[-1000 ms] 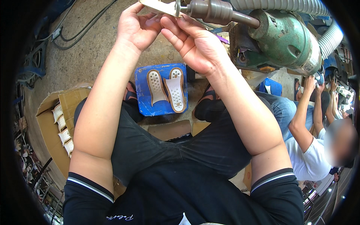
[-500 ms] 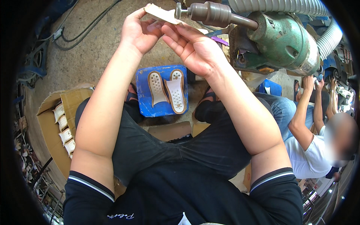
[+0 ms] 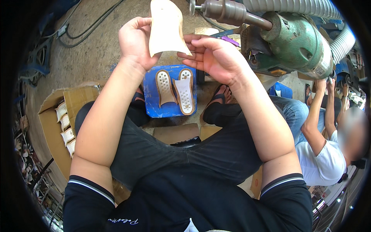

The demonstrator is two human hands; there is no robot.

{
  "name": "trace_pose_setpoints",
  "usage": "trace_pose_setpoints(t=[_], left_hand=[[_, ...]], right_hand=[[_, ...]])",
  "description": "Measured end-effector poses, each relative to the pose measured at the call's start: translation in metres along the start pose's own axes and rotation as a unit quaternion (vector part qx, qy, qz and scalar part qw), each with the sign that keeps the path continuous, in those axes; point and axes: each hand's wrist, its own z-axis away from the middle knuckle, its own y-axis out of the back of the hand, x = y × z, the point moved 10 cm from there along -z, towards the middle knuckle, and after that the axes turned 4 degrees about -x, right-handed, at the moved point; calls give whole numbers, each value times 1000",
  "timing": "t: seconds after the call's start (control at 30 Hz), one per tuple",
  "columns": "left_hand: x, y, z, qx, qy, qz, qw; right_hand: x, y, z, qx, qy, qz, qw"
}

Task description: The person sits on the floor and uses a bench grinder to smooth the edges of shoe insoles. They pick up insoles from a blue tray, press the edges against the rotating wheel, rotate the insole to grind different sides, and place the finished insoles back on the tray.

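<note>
A smooth cream-coloured curved shell piece (image 3: 167, 29) with a concave lower edge and pointed corners is held up at the top of the view. My left hand (image 3: 134, 41) grips it along its left edge, the fingers partly hidden behind it. My right hand (image 3: 214, 56) is at the right edge, palm turned inward, its fingers stretched out and reaching the shell's side near the lower corner. Below, perforated white pieces with brown rims (image 3: 164, 87) lie on a blue stool (image 3: 152, 111) between my feet.
A green motor (image 3: 297, 44) with a brown spindle (image 3: 224, 11) stands at the upper right, beside a grey ribbed hose (image 3: 290, 5). At left, a cardboard box (image 3: 52, 123) holds several similar pale pieces. A co-worker (image 3: 320, 158) sits at right. Black cables (image 3: 87, 34) cross the floor.
The shell piece has moved away from the spindle tip, toward me, and turned so its broad face shows. My right hand has shifted right and nearer.
</note>
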Motion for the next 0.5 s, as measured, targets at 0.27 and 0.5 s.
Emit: trace_pose_setpoints(t=[0.27, 0.5], left_hand=[[-14, -20, 22, 58, -17, -71, 996], [-31, -24, 29, 58, 4, -83, 995]], right_hand=[[-2, 4, -2, -3, 17, 78, 997], [-8, 6, 2, 56, 28, 179, 982]])
